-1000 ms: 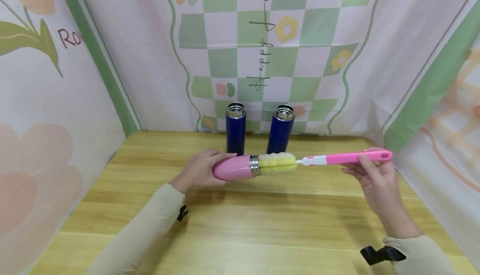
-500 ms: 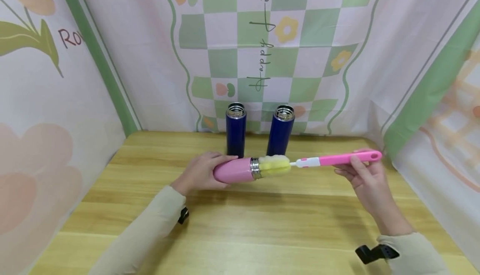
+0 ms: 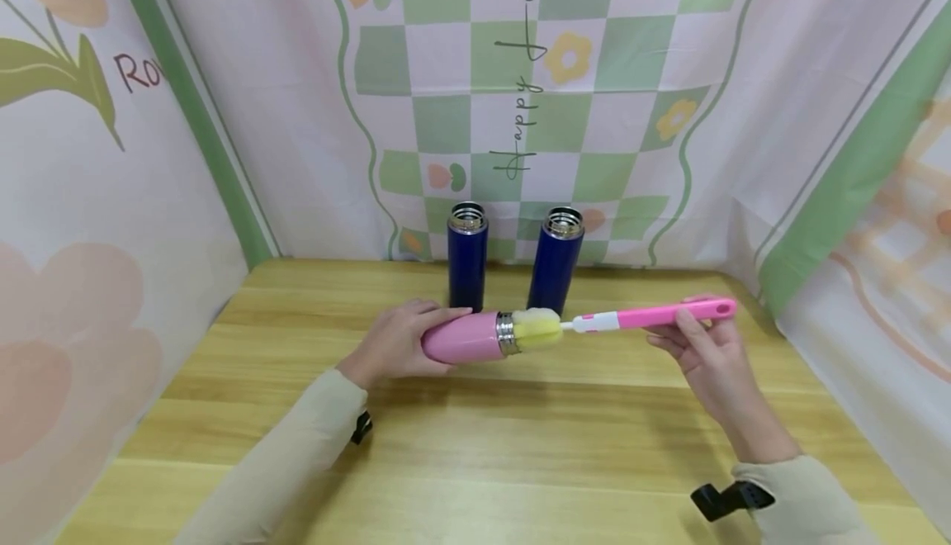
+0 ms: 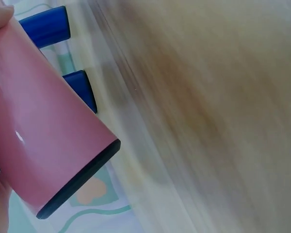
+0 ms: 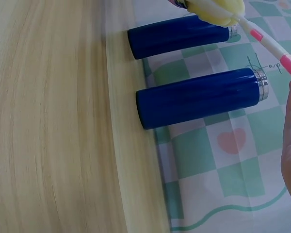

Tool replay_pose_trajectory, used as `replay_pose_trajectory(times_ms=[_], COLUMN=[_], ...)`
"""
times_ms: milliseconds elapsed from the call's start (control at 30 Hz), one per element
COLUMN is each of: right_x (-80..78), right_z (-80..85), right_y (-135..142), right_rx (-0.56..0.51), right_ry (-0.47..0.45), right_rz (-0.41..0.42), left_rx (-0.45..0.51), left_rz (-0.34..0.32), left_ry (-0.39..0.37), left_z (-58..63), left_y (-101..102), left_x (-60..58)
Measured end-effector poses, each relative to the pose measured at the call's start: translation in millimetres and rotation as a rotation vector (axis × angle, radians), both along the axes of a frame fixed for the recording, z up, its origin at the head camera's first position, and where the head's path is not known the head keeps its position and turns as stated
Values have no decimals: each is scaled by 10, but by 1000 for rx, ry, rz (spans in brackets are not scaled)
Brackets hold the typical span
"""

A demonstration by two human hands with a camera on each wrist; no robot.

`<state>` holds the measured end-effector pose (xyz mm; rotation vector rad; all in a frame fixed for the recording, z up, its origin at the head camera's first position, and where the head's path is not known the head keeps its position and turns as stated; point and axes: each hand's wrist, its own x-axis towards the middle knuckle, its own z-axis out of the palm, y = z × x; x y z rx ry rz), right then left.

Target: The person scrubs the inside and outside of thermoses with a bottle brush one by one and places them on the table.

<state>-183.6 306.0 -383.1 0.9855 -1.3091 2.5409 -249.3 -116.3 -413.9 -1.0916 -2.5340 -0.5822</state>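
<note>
My left hand grips a pink thermos bottle round its lower body, tipped on its side with its metal mouth to the right. In the left wrist view the pink bottle's dark base shows. My right hand pinches the pink handle of a bottle brush between thumb and fingers. The brush's yellow sponge head is partly inside the bottle's mouth; its front end is hidden there. In the right wrist view the sponge head and white shaft lie at the top.
Two dark blue bottles without lids, a left one and a right one, stand upright behind the pink bottle. Under everything is a wooden table. A printed cloth hangs at its back edge.
My right hand has moved left with the brush, and the sponge head has slid deeper into the pink bottle. The left hand and the bottle have hardly shifted; the blue bottles stay put.
</note>
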Motion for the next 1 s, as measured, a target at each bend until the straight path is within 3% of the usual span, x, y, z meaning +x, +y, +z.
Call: replay_pose_trajectory(times_ms=[167,433,733,900,1000], right_x=[-22,-52,-81,-71,-51], right_z=[-21,-33,-103,-162,-207], right_y=[-70,-173,-304,-390,-482], right_rx=[70,90,156,168,248], right_ry=[-21,-26,-43,-95,-149], right_rz=[-26,-6,-52,-93,-130], left_rx=[10,6,-24,-13,-27], left_rz=[-1,-3,-16,-30,-37], left_ry=[6,-8,-9,-6,21], left_z=[49,95,97,101,118], left_y=[23,40,58,63,106], left_x=[-4,-15,-50,-60,-67])
